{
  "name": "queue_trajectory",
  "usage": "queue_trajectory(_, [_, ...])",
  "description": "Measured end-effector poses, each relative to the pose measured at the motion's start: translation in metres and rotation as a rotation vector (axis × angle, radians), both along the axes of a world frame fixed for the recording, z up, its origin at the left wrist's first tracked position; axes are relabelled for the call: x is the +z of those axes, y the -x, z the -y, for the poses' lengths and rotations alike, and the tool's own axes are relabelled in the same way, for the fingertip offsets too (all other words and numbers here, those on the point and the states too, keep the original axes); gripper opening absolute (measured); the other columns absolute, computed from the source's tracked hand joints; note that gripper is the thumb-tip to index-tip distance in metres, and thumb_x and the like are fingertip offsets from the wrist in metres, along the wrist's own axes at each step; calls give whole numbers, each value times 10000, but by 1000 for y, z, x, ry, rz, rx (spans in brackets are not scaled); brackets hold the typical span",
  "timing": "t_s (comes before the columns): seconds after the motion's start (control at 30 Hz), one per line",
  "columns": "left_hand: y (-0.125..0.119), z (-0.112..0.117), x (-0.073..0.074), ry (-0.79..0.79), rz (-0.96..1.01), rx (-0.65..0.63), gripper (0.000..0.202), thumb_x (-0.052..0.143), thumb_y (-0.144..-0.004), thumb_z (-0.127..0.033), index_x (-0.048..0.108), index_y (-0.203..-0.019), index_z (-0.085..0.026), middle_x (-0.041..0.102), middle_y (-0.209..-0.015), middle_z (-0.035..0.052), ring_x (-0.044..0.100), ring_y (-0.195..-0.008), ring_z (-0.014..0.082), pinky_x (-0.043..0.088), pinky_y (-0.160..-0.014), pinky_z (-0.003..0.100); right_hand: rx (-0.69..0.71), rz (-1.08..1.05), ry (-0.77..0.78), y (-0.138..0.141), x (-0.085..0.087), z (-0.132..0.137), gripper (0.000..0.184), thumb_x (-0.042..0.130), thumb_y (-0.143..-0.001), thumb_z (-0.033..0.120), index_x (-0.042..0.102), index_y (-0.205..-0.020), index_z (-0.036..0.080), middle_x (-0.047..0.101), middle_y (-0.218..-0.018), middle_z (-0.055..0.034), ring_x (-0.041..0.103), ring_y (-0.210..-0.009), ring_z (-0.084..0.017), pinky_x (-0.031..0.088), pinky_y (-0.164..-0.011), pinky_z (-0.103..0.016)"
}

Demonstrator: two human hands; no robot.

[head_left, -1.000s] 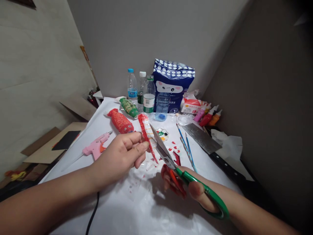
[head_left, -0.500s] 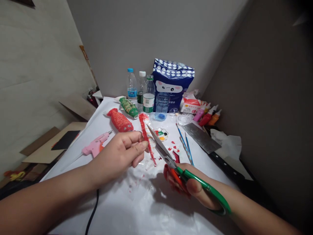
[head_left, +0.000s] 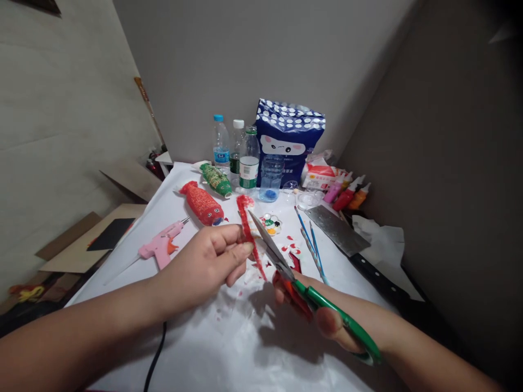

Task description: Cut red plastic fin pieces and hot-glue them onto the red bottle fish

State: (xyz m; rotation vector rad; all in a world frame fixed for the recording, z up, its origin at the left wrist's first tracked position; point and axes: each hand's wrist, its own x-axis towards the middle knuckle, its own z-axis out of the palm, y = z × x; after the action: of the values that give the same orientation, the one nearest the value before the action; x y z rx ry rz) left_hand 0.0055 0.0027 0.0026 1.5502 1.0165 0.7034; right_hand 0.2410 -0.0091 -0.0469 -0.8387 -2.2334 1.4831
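One red strip (head_left: 247,228) is pinched in the left hand (head_left: 218,256), seemingly steadied beside scissors (head_left: 267,240) the curled right hand (head_left: 329,322) grips.

Single head-worn view; faces forward and down; white table (head_left: 229,354) close below, grey wall (head_left: 253,54) beyond.

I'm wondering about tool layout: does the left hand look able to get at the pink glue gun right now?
Probably yes, though the left hand would likely have to drop the red strip it pinches; the glue gun lies just left of it, with nothing seen on top.
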Motion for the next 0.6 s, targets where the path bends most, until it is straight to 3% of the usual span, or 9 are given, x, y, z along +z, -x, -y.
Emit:
queue_trajectory(0.13, [-1,0,-3,24,8,2,276,463,-916,-312,465,-675,-178,420,-473,-80,291,-403,43,209,-409,196,-30,11,-8,4,3,0,838,157,-723,890,518,-964,173,457,-829,-35,377,-671,-152,388,-596,-288])
queue_trajectory(0.3, [-2,-1,-6,27,12,16,285,461,-913,-339,454,-678,-177,408,-475,-75,297,-431,55,206,-431,207,-24,-57,29,2,-11,-4,789,188,-699,908,450,-840,177,416,-732,4,336,-612,-123,342,-557,-264])
queue_trajectory(0.6, [0,-5,-10,7,50,-19,290,462,-921,-358,470,-696,-175,424,-482,-72,309,-445,61,223,-455,215,-33,-54,36,-1,-15,-4,776,196,-708,905,442,-775,171,444,-707,-8,358,-603,-124,310,-535,-261])
